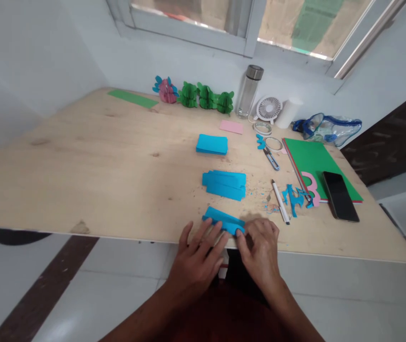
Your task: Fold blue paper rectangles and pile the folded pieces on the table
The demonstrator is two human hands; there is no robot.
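A folded blue paper [224,219] lies at the table's front edge, its near flap partly hidden by my fingers. My left hand [203,251] rests with fingers spread, the fingertips touching the near side of that paper. At its right end, my right hand [259,244] has the thumb and curled fingers closed on the corner. Just beyond lies a loose stack of folded blue strips [224,184]. Farther back sits a neat pile of blue paper cards [212,144].
To the right are a white pen [280,202], blue paper scraps [295,199], small scissors [271,159], a green sheet [316,159] and a phone [340,195]. Along the wall stand paper decorations [206,96], a glass bottle [248,92] and a fan [269,109].
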